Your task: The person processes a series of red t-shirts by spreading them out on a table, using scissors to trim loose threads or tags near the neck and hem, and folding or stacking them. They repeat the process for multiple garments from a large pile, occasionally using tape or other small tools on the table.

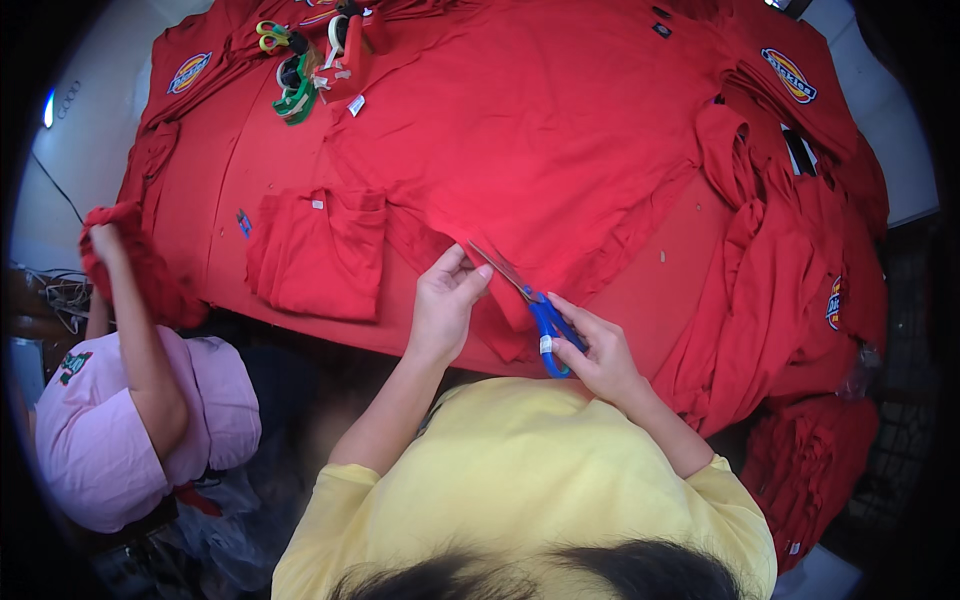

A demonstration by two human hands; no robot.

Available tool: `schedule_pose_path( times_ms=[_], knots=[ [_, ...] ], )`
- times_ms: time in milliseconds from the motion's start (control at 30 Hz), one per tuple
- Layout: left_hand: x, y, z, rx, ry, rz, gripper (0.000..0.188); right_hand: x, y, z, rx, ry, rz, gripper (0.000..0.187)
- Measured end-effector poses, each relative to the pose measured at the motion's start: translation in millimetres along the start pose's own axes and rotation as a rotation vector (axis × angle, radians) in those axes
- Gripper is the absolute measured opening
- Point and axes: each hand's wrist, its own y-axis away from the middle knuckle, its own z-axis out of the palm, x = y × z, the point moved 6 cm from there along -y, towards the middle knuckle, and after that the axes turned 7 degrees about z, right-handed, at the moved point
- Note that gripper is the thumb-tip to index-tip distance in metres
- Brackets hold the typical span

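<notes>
A large red garment (540, 130) lies spread over the table in front of me. My left hand (445, 305) pinches its near edge between thumb and fingers. My right hand (595, 350) grips the blue handles of a pair of scissors (545, 318). The scissor blades are parted a little and point up and left, their tips close to my left fingertips at the fabric edge. Whether a thread lies between the blades is too small to tell. To the left of my left hand rests a folded red garment (325, 265) with a small white label.
Tape dispensers, one red (345, 65) and one green (295, 95), stand at the back left beside yellow-handled scissors (275, 37). Small blue snips (244, 223) lie at left. Red garments with logo patches (735, 270) heap at right. A co-worker in pink (150, 410) handles red cloth (145, 265).
</notes>
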Motion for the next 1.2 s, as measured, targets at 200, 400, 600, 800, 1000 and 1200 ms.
schedule_pose_path(
  times_ms=[200,400,600,800,1000,1200],
  knots=[
    [4.3,5.9,12.0,-0.048,-0.011,-0.021,0.038,13.9,-4.2,0.5,-0.087,-0.135,0.194,0.048],
    [2.4,-7.0,-5.2,0.093,0.122,0.079,0.042,20.5,-3.7,1.5,-0.083,-0.102,0.115,0.049],
    [11.7,1.9,8.7,-0.005,-0.077,0.086,0.04,12.5,-12.2,3.5,-0.064,-0.119,0.039,0.048],
    [7.0,-6.8,0.2,0.111,0.182,0.059,0.043,32.0,-13.9,4.9,-0.158,-0.17,0.258,0.049],
    [2.7,-9.2,-10.5,0.05,-0.001,0.044,0.052,9.7,-26.4,9.1,-0.111,-0.033,0.035,0.049],
    [3.0,-8.4,-8.9,0.059,0.038,-0.001,0.049,32.4,-31.4,16.8,-0.204,-0.246,0.347,0.049]
  ],
)
